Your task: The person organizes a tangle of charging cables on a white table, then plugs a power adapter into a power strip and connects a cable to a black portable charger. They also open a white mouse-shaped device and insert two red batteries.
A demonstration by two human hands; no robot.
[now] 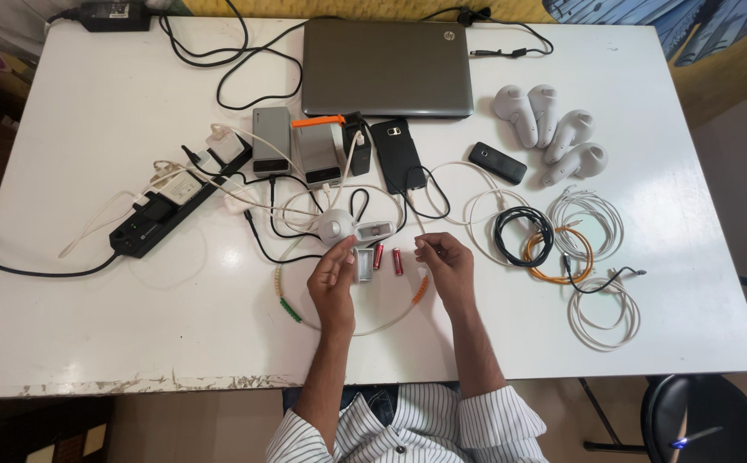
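Note:
My left hand hovers over the white table, its fingers curled beside a small grey battery cover; I cannot tell whether it grips the cover. Two red batteries lie just right of it. My right hand pinches the end of a thin white cable. A round white device and a small white oblong gadget lie just beyond my fingers. A beaded white cord curves under my wrists.
A closed grey laptop sits at the far edge. Power banks, a black phone and a black power strip lie left of centre. White controllers and coiled cables fill the right side. A black stool stands nearby.

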